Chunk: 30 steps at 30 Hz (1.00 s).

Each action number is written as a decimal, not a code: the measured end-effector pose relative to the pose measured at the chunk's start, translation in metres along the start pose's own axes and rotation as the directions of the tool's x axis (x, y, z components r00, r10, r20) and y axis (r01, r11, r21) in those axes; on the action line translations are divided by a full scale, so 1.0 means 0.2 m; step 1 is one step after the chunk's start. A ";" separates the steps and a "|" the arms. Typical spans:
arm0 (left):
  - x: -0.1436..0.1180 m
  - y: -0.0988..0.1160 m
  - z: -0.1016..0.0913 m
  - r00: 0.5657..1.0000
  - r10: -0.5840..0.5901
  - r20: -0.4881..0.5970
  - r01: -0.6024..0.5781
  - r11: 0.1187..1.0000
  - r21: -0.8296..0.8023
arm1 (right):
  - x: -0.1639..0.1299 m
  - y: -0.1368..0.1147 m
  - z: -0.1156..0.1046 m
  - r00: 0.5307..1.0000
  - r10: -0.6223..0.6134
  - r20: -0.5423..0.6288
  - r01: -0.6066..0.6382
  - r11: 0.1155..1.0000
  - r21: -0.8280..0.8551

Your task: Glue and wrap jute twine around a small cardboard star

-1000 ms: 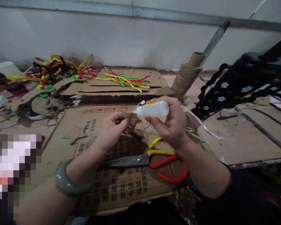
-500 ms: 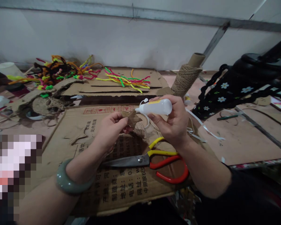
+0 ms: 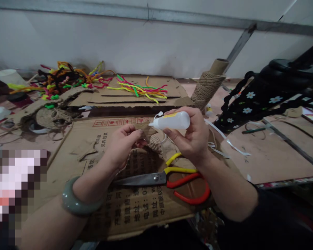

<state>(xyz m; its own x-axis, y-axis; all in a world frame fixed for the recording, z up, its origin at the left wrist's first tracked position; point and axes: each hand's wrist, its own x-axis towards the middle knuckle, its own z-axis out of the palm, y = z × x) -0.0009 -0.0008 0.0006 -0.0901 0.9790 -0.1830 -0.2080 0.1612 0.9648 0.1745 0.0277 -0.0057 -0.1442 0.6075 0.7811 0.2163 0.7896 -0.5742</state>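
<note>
My right hand is closed round a white glue bottle held nearly level, its nozzle pointing left. Between the thumb and fingers of my left hand is a small cardboard piece, partly wound with jute twine. The nozzle tip is at the upper edge of this piece; whether it touches I cannot tell. The bottle's small cap hangs open on its strap. Below my hands, scissors with one yellow and one red handle lie on a printed cardboard sheet.
A twine spool stands behind my right hand. Further right leans a black flowered bottle. Colourful pipe cleaners lie on cardboard at the back, with a tangled heap to their left. White ribbon trails across the table.
The glue bottle has shifted slightly left and tilted a little, its nozzle moving along the cardboard piece's upper edge. The cardboard piece has turned slightly in my left hand.
</note>
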 end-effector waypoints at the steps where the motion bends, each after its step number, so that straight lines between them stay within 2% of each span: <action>1: 0.00 0.00 0.00 1.000 0.000 -0.007 0.001 1.000 0.003 | 0.00 0.00 0.00 1.000 0.009 0.006 -0.009 1.000 0.000; 7: 0.00 0.00 0.00 1.000 0.007 0.005 -0.007 1.000 0.005 | 0.00 0.01 0.00 1.000 0.019 -0.023 -0.018 1.000 0.024; 18: 0.00 0.00 -0.01 0.999 0.045 -0.001 -0.045 0.999 -0.016 | 0.00 0.00 -0.02 0.999 0.045 0.008 -0.045 0.999 0.001; 22: 0.00 0.01 0.00 1.000 0.018 -0.006 -0.018 1.000 -0.017 | 0.00 0.01 -0.02 0.999 0.047 -0.013 -0.047 0.999 0.022; 30: 0.00 0.00 0.00 1.000 0.013 0.005 -0.013 1.000 -0.011 | 0.00 0.00 0.00 0.999 0.038 0.021 -0.038 0.999 0.031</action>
<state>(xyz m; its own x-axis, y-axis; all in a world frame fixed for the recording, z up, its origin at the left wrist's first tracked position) -0.0017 -0.0006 -0.0005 -0.0881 0.9815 -0.1698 -0.2170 0.1474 0.9650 0.1747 0.0281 -0.0054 -0.1566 0.6386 0.7535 0.1920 0.7680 -0.6110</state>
